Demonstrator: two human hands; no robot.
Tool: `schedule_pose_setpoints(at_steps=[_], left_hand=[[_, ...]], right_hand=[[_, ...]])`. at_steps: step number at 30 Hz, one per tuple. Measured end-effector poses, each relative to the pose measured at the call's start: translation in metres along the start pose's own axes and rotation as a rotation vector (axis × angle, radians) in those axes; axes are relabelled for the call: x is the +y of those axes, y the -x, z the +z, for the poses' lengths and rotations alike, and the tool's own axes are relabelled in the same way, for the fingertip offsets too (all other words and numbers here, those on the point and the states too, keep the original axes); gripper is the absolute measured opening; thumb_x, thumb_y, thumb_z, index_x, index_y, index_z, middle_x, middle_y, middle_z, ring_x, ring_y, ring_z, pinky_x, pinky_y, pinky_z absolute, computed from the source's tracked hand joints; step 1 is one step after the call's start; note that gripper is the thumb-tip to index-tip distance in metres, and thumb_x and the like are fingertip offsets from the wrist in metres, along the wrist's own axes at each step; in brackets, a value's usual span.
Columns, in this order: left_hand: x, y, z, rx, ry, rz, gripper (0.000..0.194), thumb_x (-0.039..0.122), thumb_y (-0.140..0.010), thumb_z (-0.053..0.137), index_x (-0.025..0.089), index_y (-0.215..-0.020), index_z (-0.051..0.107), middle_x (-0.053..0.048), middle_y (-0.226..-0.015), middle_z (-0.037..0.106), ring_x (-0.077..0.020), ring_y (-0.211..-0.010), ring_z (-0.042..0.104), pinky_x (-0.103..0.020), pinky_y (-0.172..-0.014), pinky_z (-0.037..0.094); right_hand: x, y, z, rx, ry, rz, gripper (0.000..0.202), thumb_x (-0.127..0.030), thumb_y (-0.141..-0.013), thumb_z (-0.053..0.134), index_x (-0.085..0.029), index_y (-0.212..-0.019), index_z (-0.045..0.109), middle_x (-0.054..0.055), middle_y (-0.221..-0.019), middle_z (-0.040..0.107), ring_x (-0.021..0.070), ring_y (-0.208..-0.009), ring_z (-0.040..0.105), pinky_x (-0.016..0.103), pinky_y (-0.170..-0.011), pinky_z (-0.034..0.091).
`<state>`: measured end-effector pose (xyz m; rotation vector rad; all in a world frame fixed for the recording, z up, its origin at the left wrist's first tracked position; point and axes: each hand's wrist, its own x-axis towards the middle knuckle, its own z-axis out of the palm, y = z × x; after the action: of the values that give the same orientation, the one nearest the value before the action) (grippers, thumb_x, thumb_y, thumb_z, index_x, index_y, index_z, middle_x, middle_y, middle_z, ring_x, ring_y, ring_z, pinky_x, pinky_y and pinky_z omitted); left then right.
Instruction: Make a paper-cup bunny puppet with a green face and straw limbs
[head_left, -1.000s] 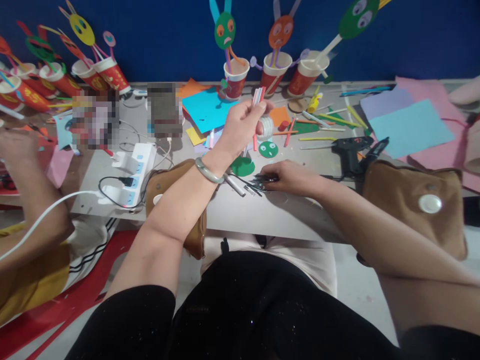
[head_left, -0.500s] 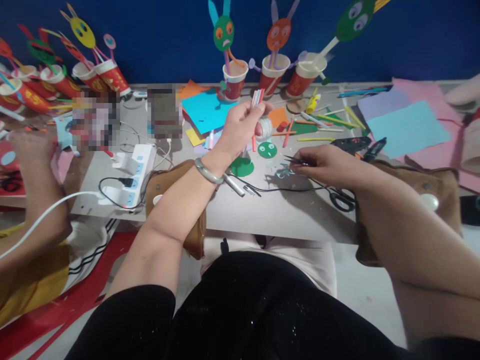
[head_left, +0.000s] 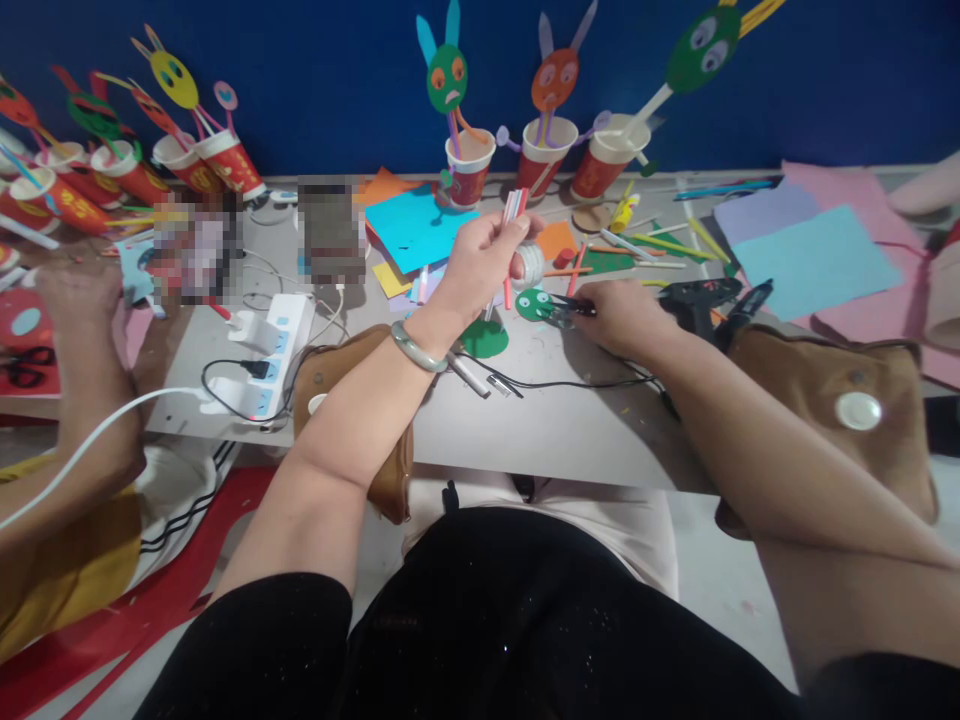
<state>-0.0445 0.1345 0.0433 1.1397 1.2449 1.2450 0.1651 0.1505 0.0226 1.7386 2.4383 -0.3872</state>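
Note:
My left hand [head_left: 487,255] is closed around a bundle of thin red and white paper strips [head_left: 515,205], which stand up out of the fist. A roll of clear tape [head_left: 530,262] is against its fingertips; I cannot tell whether it is held too. My right hand [head_left: 626,312] grips scissors [head_left: 571,306], their dark blades pointing left and the handles hidden in the fingers. Just left of the blades lies a small green paper face [head_left: 533,304] with googly eyes. A larger green paper oval [head_left: 484,338] rests below my left hand.
Decorated paper cups [head_left: 471,175] stand along the blue wall. Coloured paper [head_left: 821,255] and a black glue gun [head_left: 697,300] lie right. A power strip [head_left: 281,355] with cords sits left, beside another person's arm [head_left: 90,340]. Brown pouches [head_left: 832,400] overhang the table edge.
My right hand has moved up and slightly left, bringing the scissors beside the small green face. Pale blue scraps under the blades no longer show there. My left hand has barely moved.

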Motion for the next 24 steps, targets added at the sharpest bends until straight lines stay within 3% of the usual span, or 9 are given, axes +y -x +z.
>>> schedule_pose_setpoints(at_steps=[5, 8, 11, 18, 24], left_hand=[[0.002, 0.001, 0.002, -0.007, 0.033, 0.010, 0.031, 0.023, -0.116, 0.055, 0.021, -0.091, 0.073, -0.002, -0.092, 0.077, -0.0059, -0.063, 0.052, -0.024, -0.062, 0.049], [0.004, 0.003, 0.003, -0.013, 0.049, 0.006, 0.030, 0.017, -0.115, 0.054, 0.018, -0.090, 0.071, -0.001, -0.099, 0.078, -0.0045, -0.061, 0.052, -0.023, -0.060, 0.047], [0.005, 0.003, 0.003, -0.016, 0.036, -0.004, 0.030, 0.019, -0.116, 0.053, 0.018, -0.093, 0.072, -0.001, -0.098, 0.077, -0.0047, -0.062, 0.053, -0.022, -0.059, 0.046], [0.000, 0.000, 0.001, -0.009, -0.001, 0.002, 0.028, 0.027, -0.116, 0.057, 0.021, -0.094, 0.073, -0.002, -0.089, 0.076, -0.0065, -0.066, 0.053, -0.022, -0.063, 0.048], [0.001, 0.000, 0.000, -0.014, 0.022, 0.010, 0.028, 0.022, -0.116, 0.055, 0.018, -0.094, 0.073, 0.000, -0.088, 0.074, -0.0061, -0.064, 0.057, -0.023, -0.062, 0.046]], right_hand=[[0.006, -0.005, 0.005, 0.000, -0.047, -0.029, 0.019, -0.030, -0.094, 0.070, -0.014, -0.095, 0.080, 0.013, -0.083, 0.075, 0.0227, -0.076, 0.058, 0.034, -0.073, 0.038], [0.010, -0.006, 0.010, 0.042, -0.049, -0.055, 0.021, -0.031, -0.094, 0.069, -0.014, -0.097, 0.080, 0.014, -0.085, 0.076, 0.0226, -0.076, 0.059, 0.034, -0.071, 0.038], [0.011, -0.008, 0.013, 0.058, -0.045, -0.083, 0.022, -0.027, -0.096, 0.064, -0.013, -0.099, 0.081, 0.016, -0.084, 0.076, 0.0227, -0.076, 0.058, 0.034, -0.070, 0.036], [-0.003, -0.004, 0.014, 0.010, -0.111, -0.118, 0.023, -0.036, -0.090, 0.066, -0.019, -0.092, 0.081, 0.007, -0.073, 0.073, 0.0233, -0.071, 0.062, 0.034, -0.069, 0.040], [-0.010, -0.005, 0.018, 0.002, -0.075, -0.144, 0.019, -0.031, -0.091, 0.068, -0.018, -0.094, 0.081, 0.008, -0.074, 0.071, 0.0201, -0.069, 0.056, 0.031, -0.068, 0.037]])
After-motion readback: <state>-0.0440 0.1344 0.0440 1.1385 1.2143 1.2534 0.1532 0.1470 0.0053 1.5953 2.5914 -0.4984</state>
